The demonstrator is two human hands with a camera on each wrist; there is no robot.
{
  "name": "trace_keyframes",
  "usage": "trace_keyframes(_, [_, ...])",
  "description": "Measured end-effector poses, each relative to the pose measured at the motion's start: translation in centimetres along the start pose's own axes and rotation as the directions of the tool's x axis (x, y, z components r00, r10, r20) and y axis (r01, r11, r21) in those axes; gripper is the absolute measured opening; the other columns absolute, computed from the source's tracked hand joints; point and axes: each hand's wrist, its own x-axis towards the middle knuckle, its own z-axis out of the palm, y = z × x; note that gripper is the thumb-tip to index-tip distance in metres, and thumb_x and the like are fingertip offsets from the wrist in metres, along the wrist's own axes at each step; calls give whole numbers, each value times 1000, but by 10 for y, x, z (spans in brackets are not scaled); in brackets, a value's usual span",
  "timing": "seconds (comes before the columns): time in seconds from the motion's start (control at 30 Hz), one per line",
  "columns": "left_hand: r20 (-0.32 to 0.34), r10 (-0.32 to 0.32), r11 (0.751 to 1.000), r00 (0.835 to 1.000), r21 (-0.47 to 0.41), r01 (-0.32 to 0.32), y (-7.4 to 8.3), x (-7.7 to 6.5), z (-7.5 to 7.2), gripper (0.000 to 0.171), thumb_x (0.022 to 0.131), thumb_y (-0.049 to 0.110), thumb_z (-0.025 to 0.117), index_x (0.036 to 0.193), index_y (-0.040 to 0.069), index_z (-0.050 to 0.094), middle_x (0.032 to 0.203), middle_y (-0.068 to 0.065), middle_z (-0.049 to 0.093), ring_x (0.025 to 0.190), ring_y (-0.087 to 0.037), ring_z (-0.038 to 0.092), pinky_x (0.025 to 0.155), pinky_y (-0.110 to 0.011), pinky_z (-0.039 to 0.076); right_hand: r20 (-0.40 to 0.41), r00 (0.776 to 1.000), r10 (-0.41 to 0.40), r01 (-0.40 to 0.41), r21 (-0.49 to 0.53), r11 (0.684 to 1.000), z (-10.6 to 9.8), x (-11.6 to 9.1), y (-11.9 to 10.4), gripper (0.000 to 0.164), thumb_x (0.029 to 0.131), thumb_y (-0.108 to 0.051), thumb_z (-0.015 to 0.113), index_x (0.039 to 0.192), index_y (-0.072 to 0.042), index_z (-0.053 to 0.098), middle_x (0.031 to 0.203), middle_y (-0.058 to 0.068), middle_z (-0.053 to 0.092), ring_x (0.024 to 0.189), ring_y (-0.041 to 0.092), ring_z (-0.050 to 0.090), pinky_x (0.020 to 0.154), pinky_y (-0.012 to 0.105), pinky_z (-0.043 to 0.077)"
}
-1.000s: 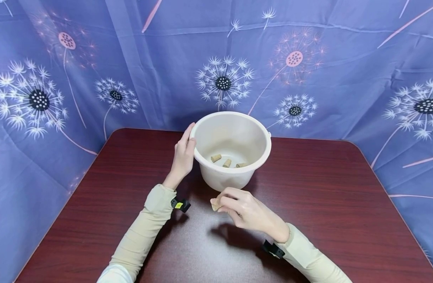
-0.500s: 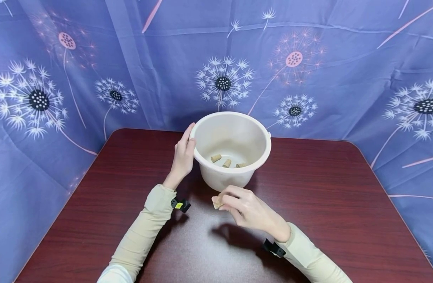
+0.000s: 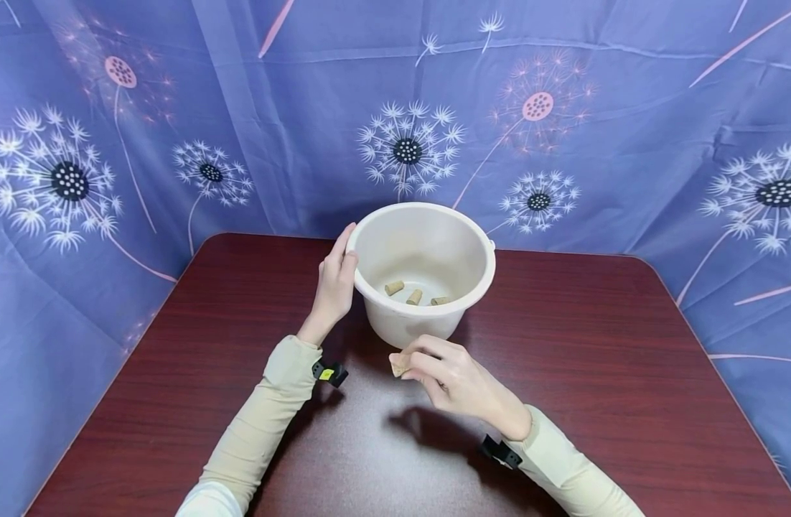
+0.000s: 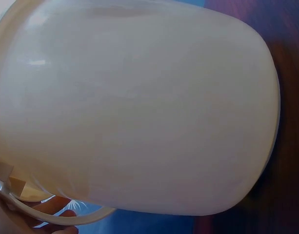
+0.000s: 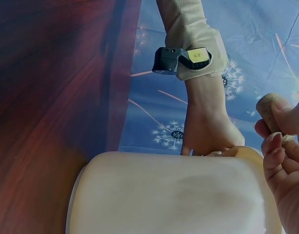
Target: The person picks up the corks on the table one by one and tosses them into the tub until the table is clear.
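A white plastic bucket [image 3: 405, 324] stands on the table towards its back edge. My left hand [image 3: 334, 287] grips the bucket's left rim; in the left wrist view its fingers [image 4: 54, 204] show by the bucket's handle [image 4: 86, 219]. In front of the bucket, my right hand [image 3: 456, 377] pinches a cork [image 5: 269, 112] between thumb and fingers, above the table. Three more corks lie on the bucket's floor: a left cork [image 3: 393, 287], a middle cork [image 3: 415, 297] and a right cork [image 3: 440, 301].
The dark red wooden table [image 3: 615, 359] has rounded back corners. A blue cloth [image 3: 292, 108] with a dandelion print hangs behind it and at both sides. Each wrist wears a black camera strap, one at the left wrist [image 3: 329, 374] with a yellow label.
My right hand has lifted slightly, carrying the pinched cork a little up and to the right. My left hand and the bucket keep their places.
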Motion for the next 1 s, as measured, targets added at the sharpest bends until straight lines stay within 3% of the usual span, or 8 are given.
trace_keyframes(0.23, [-5,4,1000,1000,0,-4,0,0,0,55,94,23,34,149,20,40,149,-6,46,130,-23,50,105,-45,42,-14,1000,7,-6,20,1000,-2,0,2,13,97,-9,55,95,-7,67,96,2,63,82,7,62,80,13,50])
trace_keyframes(0.43, [-4,-5,1000,1000,3,5,1,0,0,55,94,24,34,148,19,41,149,-7,46,130,-23,50,105,-45,41,-12,1000,10,-10,41,999,-2,0,2,14,97,-8,53,94,-6,67,96,3,62,81,7,62,80,12,50])
trace_keyframes(1.0, [5,-3,1000,1000,5,3,0,0,1,55,95,25,33,149,19,39,149,-7,45,130,-24,50,105,-45,43,-101,995,-23,24,13,1000,-10,4,7,16,96,-7,54,95,-4,70,95,8,64,80,11,65,79,14,52])
